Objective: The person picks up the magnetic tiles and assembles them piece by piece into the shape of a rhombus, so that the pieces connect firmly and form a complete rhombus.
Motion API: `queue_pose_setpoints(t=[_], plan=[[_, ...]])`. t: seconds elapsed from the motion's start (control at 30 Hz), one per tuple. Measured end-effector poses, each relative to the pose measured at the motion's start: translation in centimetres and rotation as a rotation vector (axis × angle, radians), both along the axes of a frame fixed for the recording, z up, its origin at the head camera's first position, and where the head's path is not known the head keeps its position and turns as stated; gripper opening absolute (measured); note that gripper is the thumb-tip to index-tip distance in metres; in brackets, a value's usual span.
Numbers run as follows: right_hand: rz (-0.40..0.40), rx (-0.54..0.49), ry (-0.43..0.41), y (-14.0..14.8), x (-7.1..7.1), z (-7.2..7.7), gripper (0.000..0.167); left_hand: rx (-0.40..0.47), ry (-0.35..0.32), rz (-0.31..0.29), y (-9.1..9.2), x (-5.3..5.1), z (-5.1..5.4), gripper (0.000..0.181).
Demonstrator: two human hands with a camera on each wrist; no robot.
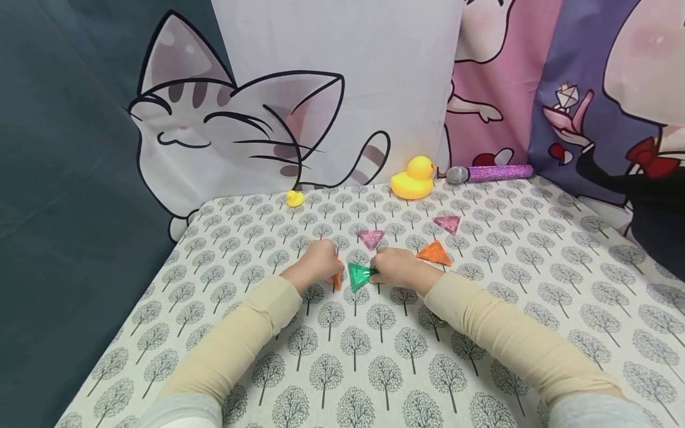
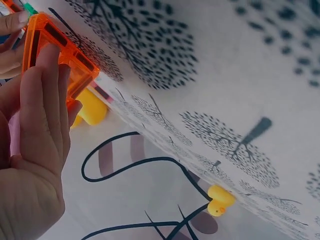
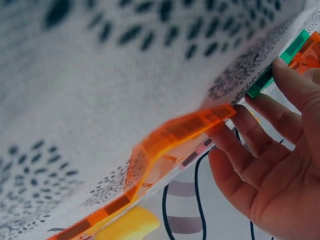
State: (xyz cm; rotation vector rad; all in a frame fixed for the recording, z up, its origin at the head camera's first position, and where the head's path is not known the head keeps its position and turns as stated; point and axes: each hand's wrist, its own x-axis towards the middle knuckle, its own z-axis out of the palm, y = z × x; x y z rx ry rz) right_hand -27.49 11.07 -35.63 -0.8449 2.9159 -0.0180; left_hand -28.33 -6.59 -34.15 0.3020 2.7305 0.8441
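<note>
My left hand (image 1: 318, 261) holds an orange translucent triangular tile (image 1: 338, 279) on edge above the tablecloth; in the left wrist view the fingers (image 2: 42, 95) lie along the tile's face. Just to its right, my right hand (image 1: 397, 267) pinches a green triangular tile (image 1: 360, 276) by one corner, low over the cloth. The thumb is on top of that green tile (image 3: 280, 64) in the right wrist view. A small gap separates the two tiles in the head view. Beyond the right hand lies a second orange triangular tile (image 1: 435, 254), flat.
Two pink triangular tiles (image 1: 371, 238) lie farther back on the tree-patterned tablecloth (image 1: 353, 368). Along the far edge are a small yellow duck (image 1: 294, 198), a bigger yellow duck (image 1: 413, 179) and a purple microphone (image 1: 492, 173). A cartoon curtain (image 1: 342, 47) hangs behind.
</note>
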Motion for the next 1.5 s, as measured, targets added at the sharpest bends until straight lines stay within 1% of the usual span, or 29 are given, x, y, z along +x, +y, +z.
queue_pose_setpoints(t=[0.07,0.17,0.3,0.53,0.63,0.77,0.93,1.13,1.27,1.33,1.43,1.5], plan=[[-0.002,0.0,0.001,0.0,0.0,0.0,0.019,-0.014,0.015,-0.001,0.2,0.2,0.1,0.014],[-0.001,-0.001,0.0,0.0,0.0,-0.1,0.02,-0.028,0.038,0.012,0.5,0.3,0.2,0.014],[0.002,0.002,0.004,0.0,0.0,-0.1,0.021,-0.02,0.043,0.025,0.8,0.4,0.0,0.011],[-0.001,0.003,0.009,0.0,0.1,0.0,0.021,-0.107,0.068,0.006,1.3,0.2,-0.1,0.013],[0.002,-0.002,0.006,0.0,0.2,0.1,0.021,-0.094,0.05,0.013,1.3,0.2,-0.1,0.011],[0.004,-0.014,-0.007,0.1,0.2,0.2,0.024,-0.064,0.042,0.019,1.2,0.2,-0.1,0.01],[-0.005,-0.041,-0.003,0.7,0.2,0.4,0.032,-0.056,0.073,-0.004,0.9,0.3,-0.1,0.011],[-0.013,-0.052,0.019,2.3,0.0,0.2,0.038,-0.043,0.068,-0.021,0.8,0.5,0.0,0.011],[-0.034,-0.043,0.041,3.4,-0.2,0.4,0.039,-0.071,0.088,-0.032,0.8,0.5,0.2,0.019],[-0.061,-0.04,0.039,4.0,-0.3,0.7,0.039,-0.094,0.107,-0.041,0.8,0.5,0.2,0.023],[-0.096,-0.036,0.011,4.8,-0.3,1.2,0.038,-0.111,0.123,-0.051,0.8,0.5,0.2,0.026],[-0.128,-0.041,-0.028,5.2,-0.2,1.5,0.04,-0.114,0.125,-0.054,0.7,0.4,0.1,0.026]])
